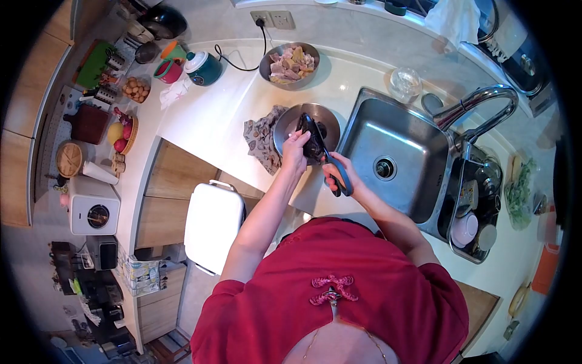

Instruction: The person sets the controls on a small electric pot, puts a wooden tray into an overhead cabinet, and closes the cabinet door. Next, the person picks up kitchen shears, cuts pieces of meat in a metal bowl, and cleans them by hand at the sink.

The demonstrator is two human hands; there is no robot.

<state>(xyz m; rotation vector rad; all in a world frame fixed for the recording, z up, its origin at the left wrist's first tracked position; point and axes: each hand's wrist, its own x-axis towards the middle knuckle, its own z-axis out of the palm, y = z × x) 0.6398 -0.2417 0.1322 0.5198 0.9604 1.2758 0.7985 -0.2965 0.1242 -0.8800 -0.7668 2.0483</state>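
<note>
My left hand (294, 148) is closed on a dark, glossy piece of food (313, 145), whose exact kind I cannot make out. It is held over a steel bowl (284, 126) on the counter. My right hand (341, 172) grips a pair of scissors (345, 180) by the black and blue handles. The blades point up toward the dark piece and lie against its right side; whether they are apart is hard to see. More dark matter shows in the bowl. Left of the bowl, a crumpled patterned cloth (260, 138) lies against it.
A metal bowl (265, 74) of raw meat chunks (293, 63) stands behind. To the right are the sink (388, 130), its faucet (485, 100) and a dish rack (450, 233). A green lidded jar (204, 70) stands back left; a white bin (212, 224) is below the counter.
</note>
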